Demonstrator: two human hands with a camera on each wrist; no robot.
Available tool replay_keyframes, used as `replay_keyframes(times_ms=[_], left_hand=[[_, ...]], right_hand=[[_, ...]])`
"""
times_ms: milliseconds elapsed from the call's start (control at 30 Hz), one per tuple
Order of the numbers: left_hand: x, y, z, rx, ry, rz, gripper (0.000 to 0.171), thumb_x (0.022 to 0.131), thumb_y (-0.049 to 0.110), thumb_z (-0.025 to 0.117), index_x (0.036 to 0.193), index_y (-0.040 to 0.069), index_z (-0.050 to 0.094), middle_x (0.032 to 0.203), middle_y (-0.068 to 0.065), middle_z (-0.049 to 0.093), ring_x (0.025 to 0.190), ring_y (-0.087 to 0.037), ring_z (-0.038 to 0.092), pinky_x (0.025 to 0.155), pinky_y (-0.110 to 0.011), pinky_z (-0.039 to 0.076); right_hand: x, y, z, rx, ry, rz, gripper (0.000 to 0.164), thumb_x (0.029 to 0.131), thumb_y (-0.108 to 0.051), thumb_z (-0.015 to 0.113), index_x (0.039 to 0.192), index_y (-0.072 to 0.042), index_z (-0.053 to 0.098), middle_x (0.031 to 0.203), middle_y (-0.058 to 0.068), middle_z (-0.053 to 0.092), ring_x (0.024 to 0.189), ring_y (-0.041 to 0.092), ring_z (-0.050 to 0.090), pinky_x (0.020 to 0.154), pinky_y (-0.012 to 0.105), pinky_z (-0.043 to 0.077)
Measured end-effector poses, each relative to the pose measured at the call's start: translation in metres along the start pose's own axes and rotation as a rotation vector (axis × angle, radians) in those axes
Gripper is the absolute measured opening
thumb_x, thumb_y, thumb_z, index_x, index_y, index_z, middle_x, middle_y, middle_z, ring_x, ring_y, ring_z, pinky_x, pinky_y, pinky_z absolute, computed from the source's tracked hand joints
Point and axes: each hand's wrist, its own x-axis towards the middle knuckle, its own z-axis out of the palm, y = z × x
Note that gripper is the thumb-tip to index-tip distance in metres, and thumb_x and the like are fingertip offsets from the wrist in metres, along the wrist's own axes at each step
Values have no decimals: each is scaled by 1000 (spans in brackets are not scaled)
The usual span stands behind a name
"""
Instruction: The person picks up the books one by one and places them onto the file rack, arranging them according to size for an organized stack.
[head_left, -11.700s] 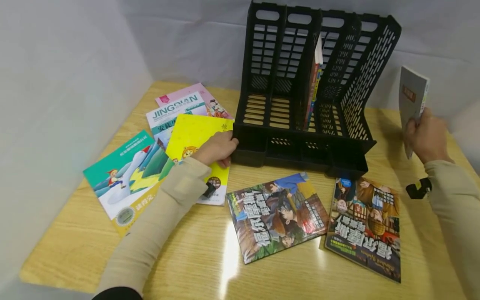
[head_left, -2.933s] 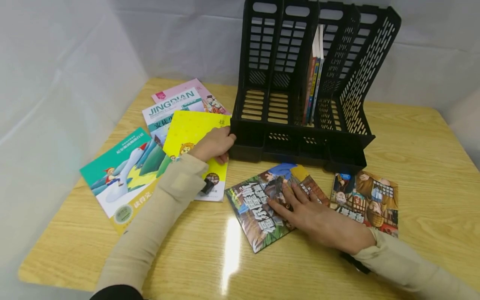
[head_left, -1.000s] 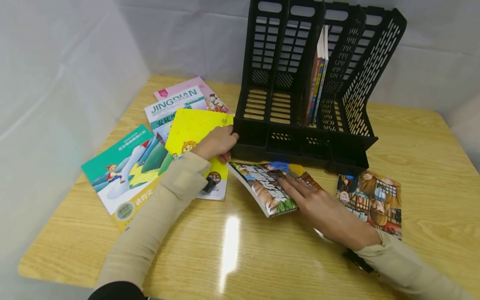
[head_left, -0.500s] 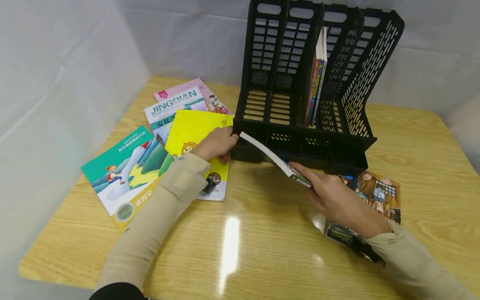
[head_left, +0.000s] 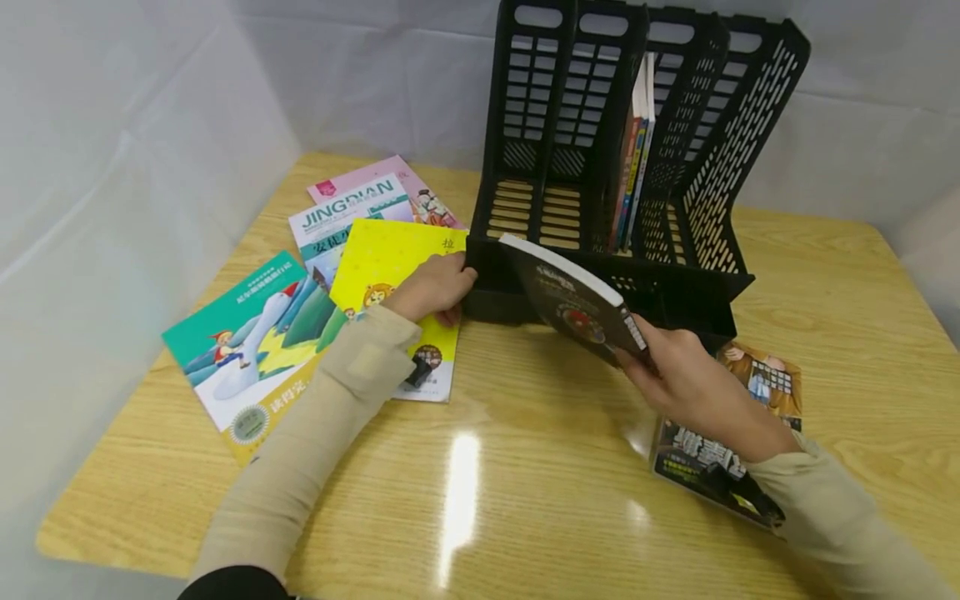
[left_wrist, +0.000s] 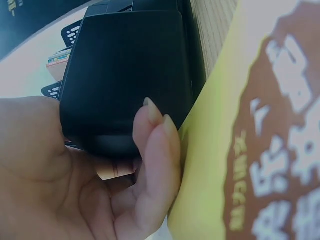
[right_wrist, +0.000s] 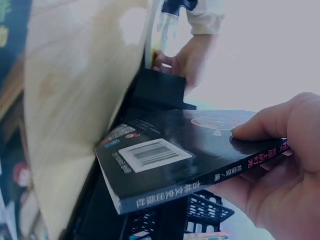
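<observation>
My right hand (head_left: pixel 693 387) pinches a dark-covered book (head_left: pixel 573 304) by its spine, thumb on the back cover. It holds the book tilted over the front of the black desktop book rack (head_left: pixel 495 302). In the right wrist view, a barcode shows on the book's back cover (right_wrist: pixel 175 150). My left hand (head_left: pixel 433 287) grips the rack's front left corner. Seen from the left wrist, the fingers (left_wrist: pixel 157 160) curl under the black corner (left_wrist: pixel 130 65). Several thin books (head_left: pixel 633 179) stand upright in a middle slot of the rack.
A yellow book (head_left: pixel 397 250), a JINGDIAN book (head_left: pixel 348 208), a pink book (head_left: pixel 386 175) and a green-topped book (head_left: pixel 258 333) lie left of the rack, partly overlapping. Another comic-style book (head_left: pixel 686 467) lies flat beneath my right forearm. White cloth (head_left: pixel 375 83) hangs behind the wooden table (head_left: pixel 375 500).
My right hand first put a grey book into the rack, then took the comic-cover book off the table, raised it and turned its back cover toward me. My left hand stays at the rack's corner.
</observation>
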Motion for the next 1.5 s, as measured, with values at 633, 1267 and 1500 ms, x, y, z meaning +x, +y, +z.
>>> replay_keyframes(times_ms=[633,1267,1500], left_hand=[[-1,-2,3,-23,-2,-37,40,103,26,35,129,-2,46,70,-14,60,51,-23,61,51,-31,55],[-1,3,1,-31,-32,-45,50,104,26,34,144,-3,33,67,-13,58,48,-21,60,50,-30,55],[2,6,-2,-28,-40,-69,47,103,25,36,142,-3,35,69,-14,60,50,-23,62,50,-31,55]], right_hand=[[13,6,-48,142,241,103,49,92,3,57,140,-6,48,114,25,64,69,-3,61,51,12,43],[24,28,-100,131,649,234,46,93,-1,55,137,-14,51,127,5,61,103,1,62,85,14,49],[31,43,-114,55,738,349,48,96,-5,50,142,-20,45,135,4,56,112,4,59,95,22,48]])
